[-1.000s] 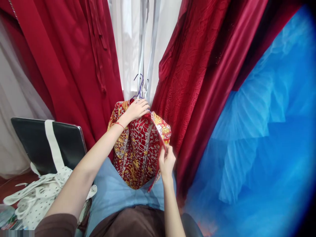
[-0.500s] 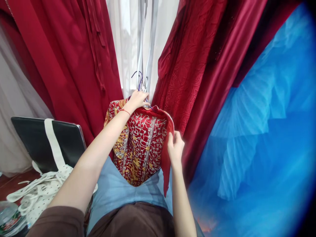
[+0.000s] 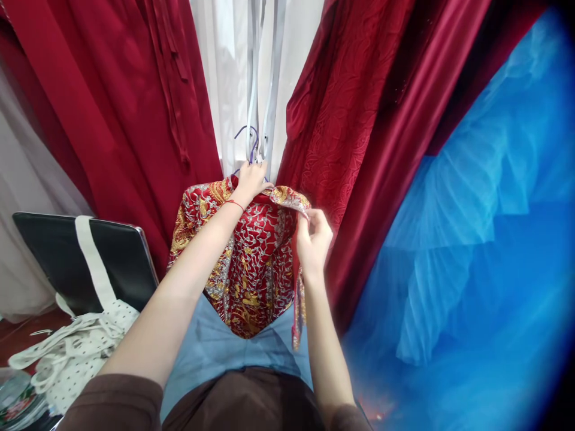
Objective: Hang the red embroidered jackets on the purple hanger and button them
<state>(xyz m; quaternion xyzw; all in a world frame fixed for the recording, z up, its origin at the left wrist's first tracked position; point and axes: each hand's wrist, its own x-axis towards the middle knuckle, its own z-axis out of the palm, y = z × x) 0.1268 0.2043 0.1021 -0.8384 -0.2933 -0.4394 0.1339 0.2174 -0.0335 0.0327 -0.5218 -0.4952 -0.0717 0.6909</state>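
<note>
A red jacket (image 3: 251, 257) with gold and silver embroidery hangs in front of my lap on a purple hanger (image 3: 252, 143). My left hand (image 3: 252, 179) is closed around the hanger's neck, just above the jacket's collar. At the jacket's right front edge, my right hand (image 3: 314, 233) pinches the embroidered border between thumb and fingers. Below that hand the loose edge of the front hangs down. Part of the jacket's left side is hidden behind my left forearm.
Dark red garments (image 3: 117, 108) hang on the left, with more red cloth (image 3: 345, 120) on the right. Pale straps (image 3: 274, 72) dangle behind the hanger. A black chair back (image 3: 49, 257) and a white dotted cloth (image 3: 85, 341) are at lower left. Blue tulle (image 3: 449, 209) fills the right.
My right hand has moved up slightly and turned the jacket's front edge so its embroidered side shows. The jacket's left shoulder spreads wider. My left hand stays at the hanger.
</note>
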